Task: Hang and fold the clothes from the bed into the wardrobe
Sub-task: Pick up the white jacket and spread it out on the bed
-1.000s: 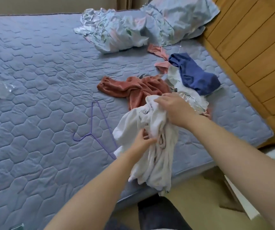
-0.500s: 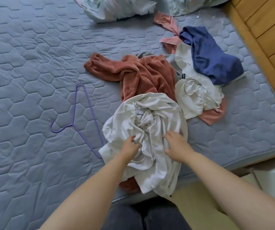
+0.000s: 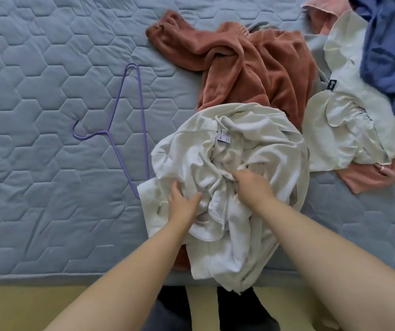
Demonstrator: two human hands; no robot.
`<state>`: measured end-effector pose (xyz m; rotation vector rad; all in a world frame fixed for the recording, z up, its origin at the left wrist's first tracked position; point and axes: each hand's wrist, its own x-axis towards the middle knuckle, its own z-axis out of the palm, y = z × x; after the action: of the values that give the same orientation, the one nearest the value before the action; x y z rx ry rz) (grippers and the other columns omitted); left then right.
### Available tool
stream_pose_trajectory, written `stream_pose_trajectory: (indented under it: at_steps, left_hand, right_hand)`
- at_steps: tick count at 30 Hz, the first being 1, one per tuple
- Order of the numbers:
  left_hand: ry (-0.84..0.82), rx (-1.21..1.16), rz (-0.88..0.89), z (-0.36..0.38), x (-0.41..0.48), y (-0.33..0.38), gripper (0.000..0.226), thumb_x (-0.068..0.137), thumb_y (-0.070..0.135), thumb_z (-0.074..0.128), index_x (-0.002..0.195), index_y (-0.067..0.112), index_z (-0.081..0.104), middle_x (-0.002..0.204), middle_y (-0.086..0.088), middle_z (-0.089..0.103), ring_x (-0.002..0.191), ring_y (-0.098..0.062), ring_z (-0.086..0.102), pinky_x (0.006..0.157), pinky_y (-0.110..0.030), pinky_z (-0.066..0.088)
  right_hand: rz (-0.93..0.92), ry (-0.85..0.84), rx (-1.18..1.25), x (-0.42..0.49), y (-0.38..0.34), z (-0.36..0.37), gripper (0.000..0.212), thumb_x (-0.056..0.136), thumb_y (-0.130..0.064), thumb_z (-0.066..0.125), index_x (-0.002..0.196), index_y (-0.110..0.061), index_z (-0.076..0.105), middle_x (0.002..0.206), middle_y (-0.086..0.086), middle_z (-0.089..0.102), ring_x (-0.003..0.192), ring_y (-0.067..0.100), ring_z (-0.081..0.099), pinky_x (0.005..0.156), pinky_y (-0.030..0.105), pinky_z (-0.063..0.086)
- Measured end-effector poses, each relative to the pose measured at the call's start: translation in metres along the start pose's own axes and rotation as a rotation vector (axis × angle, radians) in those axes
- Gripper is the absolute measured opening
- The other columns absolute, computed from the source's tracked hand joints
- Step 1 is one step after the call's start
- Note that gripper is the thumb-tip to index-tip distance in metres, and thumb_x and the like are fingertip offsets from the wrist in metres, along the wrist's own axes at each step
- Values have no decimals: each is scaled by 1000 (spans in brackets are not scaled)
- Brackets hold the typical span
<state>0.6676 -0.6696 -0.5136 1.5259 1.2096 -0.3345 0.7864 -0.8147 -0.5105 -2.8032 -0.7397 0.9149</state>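
My two hands are down on the white top point(image 3: 227, 158), which lies bunched in a heap at the near edge of the bed point(image 3: 36, 187), its lower part hanging over the edge toward the floor point(image 3: 24, 304). My right hand point(image 3: 251, 187) is dug into the middle of the heap, fingers curled into the folds and gripping a bunch of cloth. My left hand point(image 3: 182, 204) rests on the left side of the same top, thumb spread out toward the right hand. Its fingertips sink into a crease, so I cannot tell whether they grip or only press. A small label point(image 3: 224, 135) shows near the top of the heap.

The far edge of the white top overlaps the rust sweater point(image 3: 251, 63), which sprawls beyond it with one sleeve stretched to the left. A bit of rust cloth also shows under the top at the bed's edge. A purple hanger point(image 3: 129, 115) lies flat on the bed just to the left, its near corner tucked under the top's left edge, its hook pointing left.

To the right, near the white top, lies a crumpled cream garment point(image 3: 349, 130) with a pink cloth point(image 3: 370, 175) under it. A blue garment point(image 3: 394, 56) lies over its far right part.
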Motion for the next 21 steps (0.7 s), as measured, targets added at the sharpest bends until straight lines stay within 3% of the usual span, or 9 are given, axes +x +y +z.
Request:
stream_pose_trajectory:
  at_steps: [2, 6, 9, 11, 14, 16, 18, 20, 21]
  left_hand:
    - [59, -45, -23, 17, -6, 1, 93, 81, 29, 72, 152, 18, 12, 154, -8, 21, 140, -25, 28, 112, -38, 29]
    - [164, 151, -10, 51, -22, -1, 99, 78, 39, 72, 152, 21, 10, 157, -9, 9, 143, -29, 17, 116, -40, 21]
    - [349, 247, 113, 71, -40, -6, 98, 74, 48, 72, 150, 21, 15, 156, -10, 12, 142, -27, 17, 116, -40, 18]
    - [451, 322, 205, 85, -50, -9, 92, 71, 52, 72, 145, 20, 28, 148, -9, 26, 134, -26, 27, 112, -41, 26]
    - [334, 418, 189, 100, -53, -14, 78, 74, 48, 70, 139, 19, 38, 135, -5, 36, 123, -26, 36, 103, -37, 36]
    - [233, 450, 123, 101, -55, -20, 73, 78, 37, 67, 140, 19, 35, 137, -5, 34, 124, -25, 35, 100, -37, 40]
    - [202, 459, 93, 93, -56, -26, 59, 81, 22, 63, 135, 19, 40, 132, -5, 37, 118, -25, 42, 93, -37, 45]
    - [170, 453, 73, 80, -60, -30, 33, 84, 10, 55, 116, 18, 53, 120, -5, 48, 101, -25, 53, 80, -35, 47]
    - [155, 448, 70, 74, -62, -31, 22, 85, 8, 52, 104, 17, 57, 113, -5, 53, 94, -24, 55, 75, -33, 45]
  right_hand:
    - [-31, -142, -200, -26, 15, 19, 24, 89, -9, 47, 112, -11, 55, 115, 11, 57, 102, 33, 60, 80, 39, 45]
    - [27, -361, -291, -74, 50, 39, 24, 90, -10, 47, 112, -12, 58, 117, 7, 60, 106, 27, 61, 85, 35, 46]
    - [-62, -370, -347, -74, 54, 24, 21, 91, -26, 47, 100, -14, 61, 108, 5, 64, 98, 26, 62, 70, 30, 39]
    - [-128, -130, -333, -65, 47, 4, 23, 89, -34, 53, 85, -13, 61, 93, 8, 66, 84, 29, 64, 61, 29, 36]
    - [-362, 397, -153, -40, 40, -22, 11, 68, -2, 70, 77, 1, 64, 76, 19, 60, 65, 37, 60, 48, 31, 41]
    - [-403, 336, -7, -15, 34, -34, 37, 71, 7, 57, 107, 1, 63, 107, 21, 59, 96, 41, 56, 72, 45, 48]
    - [-406, 119, -99, 11, 27, -39, 62, 76, 2, 51, 136, -13, 47, 145, 14, 38, 130, 37, 35, 103, 48, 32]
    - [-445, -43, -341, 25, 21, -36, 61, 83, -7, 50, 140, -25, 41, 156, 7, 18, 143, 32, 14, 114, 49, 13]
    - [-464, -95, -421, 28, 20, -32, 53, 85, -11, 49, 135, -27, 45, 155, 5, 19, 143, 30, 10, 115, 50, 7]
